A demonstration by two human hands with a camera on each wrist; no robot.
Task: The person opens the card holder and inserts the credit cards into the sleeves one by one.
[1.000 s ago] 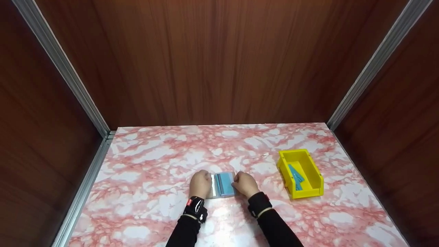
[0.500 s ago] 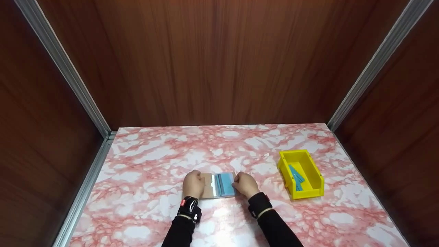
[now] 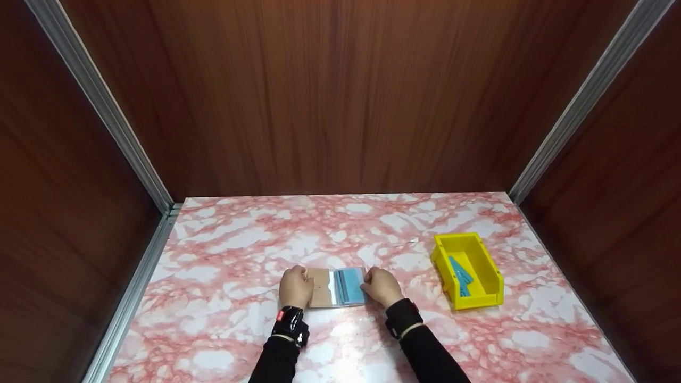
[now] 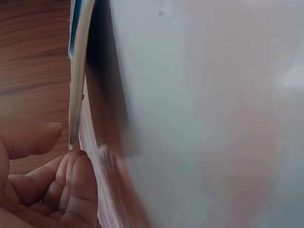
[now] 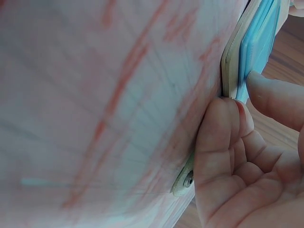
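Note:
An opened card holder point(image 3: 319, 287) lies on the table, its tan inner cover on the left and clear sleeves with blue cards point(image 3: 349, 286) on the right. At its left edge is my left hand point(image 3: 296, 287). In the left wrist view its fingertips touch the cover's edge point(image 4: 78, 95), while the thumb stands slightly apart from it. My right hand point(image 3: 382, 286) pinches the right edge, thumb on the blue sleeves and fingers under the cover, as the right wrist view shows. Below those fingers a strap with a metal snap point(image 5: 188, 179) sticks out.
To the right stands a yellow bin point(image 3: 490, 276) with blue flat pieces point(image 3: 460, 276), triangular in part, inside. Wood-grain panels point(image 3: 340, 96) close off the back and sides of the pink-and-white marbled table point(image 3: 239, 239).
My left hand has moved left, off the card holder's middle to its left edge, and the tan cover has come into view. The right hand has kept its place.

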